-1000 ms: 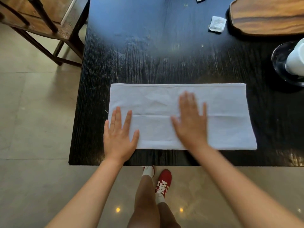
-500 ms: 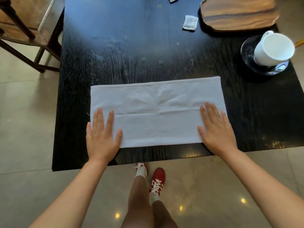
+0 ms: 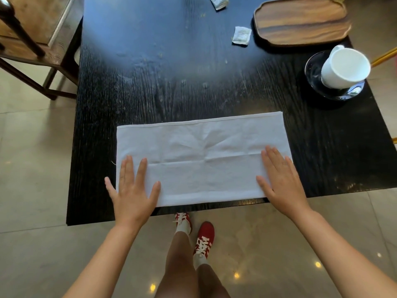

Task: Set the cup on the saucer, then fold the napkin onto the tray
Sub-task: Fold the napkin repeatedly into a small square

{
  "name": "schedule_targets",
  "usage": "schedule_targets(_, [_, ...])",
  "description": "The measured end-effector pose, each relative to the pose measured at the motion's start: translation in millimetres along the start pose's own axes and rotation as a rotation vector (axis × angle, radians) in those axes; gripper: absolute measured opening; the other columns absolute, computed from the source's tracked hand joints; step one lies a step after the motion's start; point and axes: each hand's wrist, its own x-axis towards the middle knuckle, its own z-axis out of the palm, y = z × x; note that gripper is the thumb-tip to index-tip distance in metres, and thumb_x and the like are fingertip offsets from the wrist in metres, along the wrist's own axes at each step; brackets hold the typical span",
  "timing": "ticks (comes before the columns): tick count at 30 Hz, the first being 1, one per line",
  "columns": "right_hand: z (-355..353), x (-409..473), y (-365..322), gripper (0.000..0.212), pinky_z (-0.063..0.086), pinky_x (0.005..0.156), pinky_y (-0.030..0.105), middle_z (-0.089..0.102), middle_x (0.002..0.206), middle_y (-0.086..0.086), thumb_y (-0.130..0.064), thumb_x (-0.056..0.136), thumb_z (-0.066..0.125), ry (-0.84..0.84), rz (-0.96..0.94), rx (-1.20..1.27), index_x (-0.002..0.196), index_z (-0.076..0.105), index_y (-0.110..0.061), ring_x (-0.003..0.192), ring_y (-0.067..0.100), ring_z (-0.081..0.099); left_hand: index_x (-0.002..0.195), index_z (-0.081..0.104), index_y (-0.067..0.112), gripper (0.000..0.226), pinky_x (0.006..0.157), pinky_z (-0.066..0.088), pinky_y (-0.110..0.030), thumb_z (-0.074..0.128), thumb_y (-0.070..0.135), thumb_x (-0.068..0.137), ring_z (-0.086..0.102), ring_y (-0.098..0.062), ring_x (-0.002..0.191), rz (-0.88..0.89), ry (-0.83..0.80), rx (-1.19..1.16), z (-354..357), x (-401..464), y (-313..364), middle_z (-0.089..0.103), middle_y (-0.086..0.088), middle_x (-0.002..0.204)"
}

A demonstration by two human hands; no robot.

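While napkin (image 3: 204, 160) lies folded on table (image 3: 150, 82), both hands press flat, fingers spread: left (image 3: 133, 190), right (image 3: 281, 181) on opposite ends.

On the black wooden table (image 3: 129, 87) lie one white folded cloth napkin (image 3: 202, 160), one white ceramic cup (image 3: 343, 68), one dark glass saucer (image 3: 312, 67), one oval wooden tray (image 3: 300, 20) and two small paper sachets (image 3: 241, 36). Two bare hands, the left (image 3: 133, 190) and the right (image 3: 281, 179), are in view, as are two red shoes (image 3: 205, 235) and one wooden chair (image 3: 32, 39).
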Motion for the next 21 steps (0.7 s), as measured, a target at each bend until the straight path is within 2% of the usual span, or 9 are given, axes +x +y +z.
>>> schedule_targets(3, [-8.3, -10.0, -5.1, 0.059, 0.032, 0.108, 0.048, 0.040, 0.144, 0.017, -0.029, 0.089, 0.052, 0.196, 0.137, 0.117, 0.141, 0.033, -0.007, 0.134, 0.031, 0.034, 0.147, 0.021, 0.023, 0.071, 0.109, -0.014, -0.054, 0.023, 0.058, 0.085, 0.001, -0.017, 0.145, -0.026, 0.058, -0.097, -6.1, -1.8, 27.5, 0.010, -0.007, 0.158])
schedule_targets(5, [-14.2, -19.0, -7.4, 0.057, 0.046, 0.091, 0.050, 0.050, 0.129, 0.021, -0.014, 0.082, 0.066, 0.294, 0.283, 0.089, 0.134, 0.043, -0.004, 0.118, 0.037, 0.046, 0.148, 0.012, 0.026, 0.069, 0.109, -0.019, -0.051, 0.023, 0.057, 0.087, -0.005, -0.016, 0.144, 0.070, 0.042, -0.128, -6.0, -3.2, 57.2, 0.001, -0.004, 0.158])
schedule_targets(6, [-16.2, -23.8, -8.0, 0.057, 0.049, 0.082, 0.048, 0.053, 0.121, 0.021, -0.011, 0.079, 0.069, 0.307, 0.346, 0.076, 0.131, 0.046, -0.004, 0.110, 0.037, 0.048, 0.148, 0.007, 0.028, 0.068, 0.109, -0.020, -0.049, 0.022, 0.056, 0.088, -0.007, -0.016, 0.144, 0.130, 0.019, -0.123, -3.5, -4.1, 74.1, -0.003, -0.003, 0.158])
schedule_targets(9, [-18.7, -34.9, -8.6, 0.058, 0.048, 0.067, 0.043, 0.053, 0.109, 0.018, -0.014, 0.078, 0.070, 0.240, 0.466, 0.096, 0.130, 0.047, -0.005, 0.097, 0.034, 0.047, 0.149, 0.002, 0.030, 0.066, 0.110, -0.018, -0.052, 0.022, 0.053, 0.089, -0.011, -0.016, 0.144, 0.297, -0.036, -0.088, 10.6, -8.1, 122.2, -0.008, -0.002, 0.158])
schedule_targets(12, [-19.5, -37.3, -7.6, 0.049, 0.043, 0.069, 0.035, 0.052, 0.108, 0.016, -0.016, 0.083, 0.066, 0.188, 0.588, 0.225, 0.128, 0.050, -0.005, 0.097, 0.028, 0.047, 0.149, 0.006, 0.029, 0.064, 0.109, -0.009, -0.057, 0.024, 0.050, 0.091, -0.009, -0.017, 0.144, 0.394, -0.075, -0.030, 30.5, -10.5, 149.7, -0.002, -0.004, 0.158])
schedule_targets(16, [-25.3, -32.4, -0.7, 0.034, 0.035, 0.068, 0.028, 0.058, 0.098, 0.011, -0.014, 0.084, 0.061, 0.227, 0.704, 0.439, 0.117, 0.058, -0.007, 0.083, 0.016, 0.047, 0.149, 0.010, 0.025, 0.064, 0.110, 0.001, -0.059, 0.025, 0.049, 0.091, -0.001, -0.019, 0.144, 0.410, -0.061, 0.028, 45.0, -11.3, 151.9, 0.004, -0.006, 0.158])
schedule_targets(21, [-37.0, -25.9, 6.2, 0.023, 0.038, 0.070, 0.027, 0.059, 0.078, -0.003, -0.017, 0.087, 0.059, 0.214, 0.814, 0.659, 0.107, 0.064, -0.007, 0.084, 0.019, 0.056, 0.149, 0.006, 0.027, 0.065, 0.111, -0.001, -0.057, 0.024, 0.049, 0.090, -0.003, -0.019, 0.145, 0.406, -0.074, 0.019, 42.6, -12.4, 153.8, 0.000, -0.002, 0.158])
